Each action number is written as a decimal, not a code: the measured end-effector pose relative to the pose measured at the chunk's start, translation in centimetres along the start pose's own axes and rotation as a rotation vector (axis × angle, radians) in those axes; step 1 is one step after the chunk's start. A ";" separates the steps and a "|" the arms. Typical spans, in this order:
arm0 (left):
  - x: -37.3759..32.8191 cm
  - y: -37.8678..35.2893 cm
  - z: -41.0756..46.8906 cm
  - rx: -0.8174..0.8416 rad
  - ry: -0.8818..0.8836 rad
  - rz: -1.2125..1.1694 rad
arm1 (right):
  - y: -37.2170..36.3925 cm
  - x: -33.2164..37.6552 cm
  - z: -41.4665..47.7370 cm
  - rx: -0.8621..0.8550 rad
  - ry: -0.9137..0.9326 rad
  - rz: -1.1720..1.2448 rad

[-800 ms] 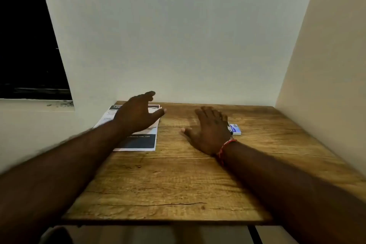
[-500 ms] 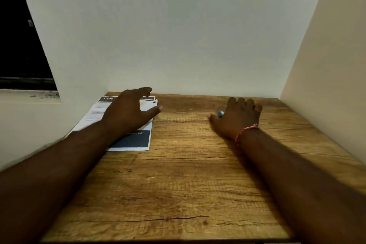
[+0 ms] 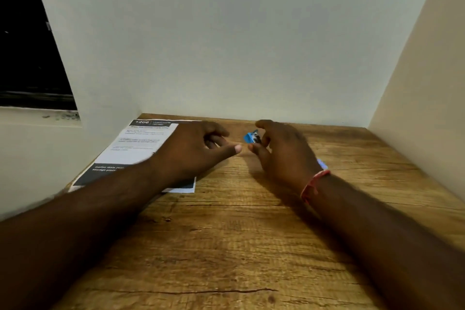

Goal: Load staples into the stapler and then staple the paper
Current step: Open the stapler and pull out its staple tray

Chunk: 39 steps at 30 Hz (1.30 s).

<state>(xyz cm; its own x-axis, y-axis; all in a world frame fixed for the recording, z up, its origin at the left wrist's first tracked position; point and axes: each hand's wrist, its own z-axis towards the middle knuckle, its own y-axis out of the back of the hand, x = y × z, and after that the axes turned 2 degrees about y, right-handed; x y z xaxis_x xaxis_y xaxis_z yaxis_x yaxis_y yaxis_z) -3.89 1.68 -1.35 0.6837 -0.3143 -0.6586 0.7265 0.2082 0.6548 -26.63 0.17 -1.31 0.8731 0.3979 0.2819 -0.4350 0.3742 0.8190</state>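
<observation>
A small blue stapler [image 3: 252, 137] is pinched in my right hand [image 3: 281, 151], lifted just above the wooden table near its far edge. My left hand [image 3: 193, 151] hovers a short way to the stapler's left, fingers apart and thumb pointing at it, holding nothing. Printed paper sheets [image 3: 141, 148] with dark bands lie at the table's far left, partly under my left hand and forearm. A corner of the blue-and-white staple box [image 3: 322, 164] peeks out behind my right wrist; the rest of it is hidden.
The wooden table [image 3: 226, 246] sits in a corner, with white walls close behind and to the right. A dark window opening is at the upper left. A red thread band [image 3: 313, 185] circles my right wrist.
My right hand has picked the blue stapler off the table and brought it leftward. My left hand has moved right, off the paper, toward the stapler.
</observation>
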 end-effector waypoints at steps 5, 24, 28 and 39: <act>-1.3 -1.5 -0.6 0.056 0.111 -0.315 | -0.2 2.8 -2.2 -0.043 0.182 0.101; 0.0 -0.3 0.1 -0.047 -0.062 -0.210 | -0.3 -0.6 -0.2 0.070 0.121 0.665; -0.1 -0.1 0.2 -0.058 -0.066 -0.214 | -0.4 -1.0 -0.1 0.095 0.082 0.714; 1.0 0.5 0.7 -0.128 -0.004 -0.275 | -0.3 -2.9 0.3 0.202 -0.182 0.824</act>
<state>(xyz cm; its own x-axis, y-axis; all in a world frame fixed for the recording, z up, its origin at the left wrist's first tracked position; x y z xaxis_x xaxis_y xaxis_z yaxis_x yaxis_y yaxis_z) -2.89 0.82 -1.41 0.4596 -0.3785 -0.8034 0.8875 0.2295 0.3996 -29.01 -1.34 -2.22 0.3263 0.3302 0.8857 -0.9117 -0.1374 0.3871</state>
